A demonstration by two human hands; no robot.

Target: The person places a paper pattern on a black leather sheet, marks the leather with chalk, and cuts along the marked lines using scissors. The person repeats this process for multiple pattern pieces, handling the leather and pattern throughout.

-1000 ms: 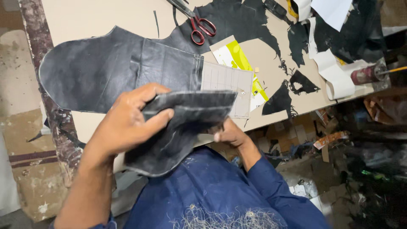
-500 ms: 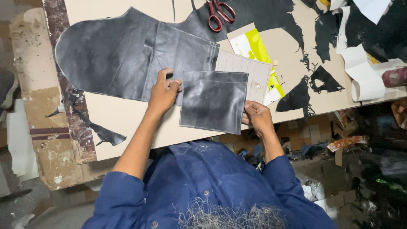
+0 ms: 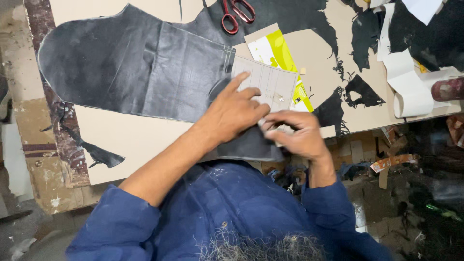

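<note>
My left hand [image 3: 234,113] lies flat, fingers spread, on a pale lined card template [image 3: 273,82] that rests over a small black leather piece [image 3: 244,147] at the board's near edge. My right hand [image 3: 295,133] is just to its right, with curled fingers pinching the template's lower edge. A large black leather sheet [image 3: 130,67] spreads out to the left, and the small piece overlaps it.
Red-handled scissors [image 3: 237,12] lie at the far edge of the tan board [image 3: 135,135]. A yellow and white card [image 3: 275,48] sits behind the template. Black leather scraps [image 3: 360,92] and a roll of white paper [image 3: 413,96] are at the right. Clutter fills the floor below the right side.
The small leather piece was held up, then laid flat with a hand at each side. Both hands now sit on top of it, with the pale template drawn over it.
</note>
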